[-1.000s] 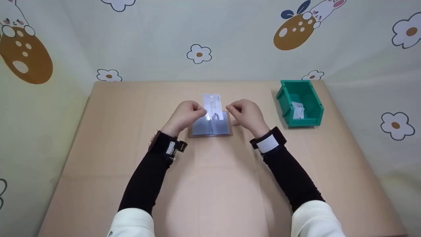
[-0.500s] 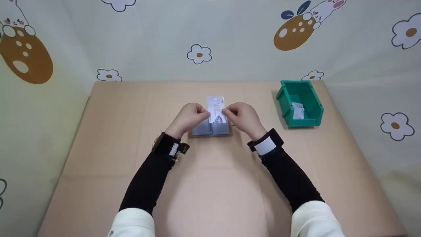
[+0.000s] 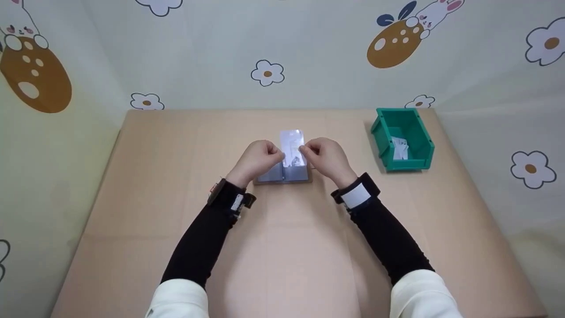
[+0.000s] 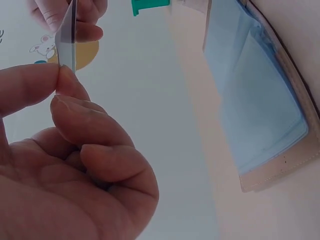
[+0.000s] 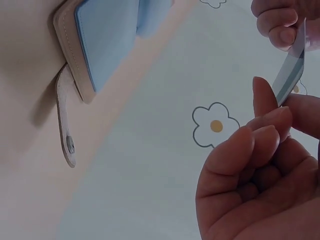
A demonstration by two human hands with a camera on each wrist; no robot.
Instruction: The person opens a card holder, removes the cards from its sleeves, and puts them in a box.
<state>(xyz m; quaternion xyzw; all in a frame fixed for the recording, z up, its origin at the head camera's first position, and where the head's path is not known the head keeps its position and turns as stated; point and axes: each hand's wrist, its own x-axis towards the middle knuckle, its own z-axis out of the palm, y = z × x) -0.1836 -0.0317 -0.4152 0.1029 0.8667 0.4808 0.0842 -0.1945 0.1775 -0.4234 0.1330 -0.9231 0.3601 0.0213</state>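
Note:
A pale card (image 3: pixel 292 143) with faint print is held up between both hands above an open card holder (image 3: pixel 295 175). My left hand (image 3: pixel 259 159) pinches the card's left edge between thumb and finger. At its right edge, my right hand (image 3: pixel 329 158) pinches it the same way. The left wrist view shows the card (image 4: pixel 67 40) nearly edge-on, clear of the holder. Translucent sleeves (image 4: pixel 260 100) lie spread inside the holder's tan cover. In the right wrist view a strap (image 5: pixel 65 115) with a metal snap sticks out from the cover.
A green bin (image 3: pixel 408 164) stands at the table's back right, with several white cards (image 3: pixel 400 148) inside. The tan table (image 3: pixel 176 212) is bordered by walls of patterned cloth at the back and both sides.
The card has shifted slightly right and down, and its print now shows fainter through glare. My right hand, apart from the card at first, has taken hold of its right edge.

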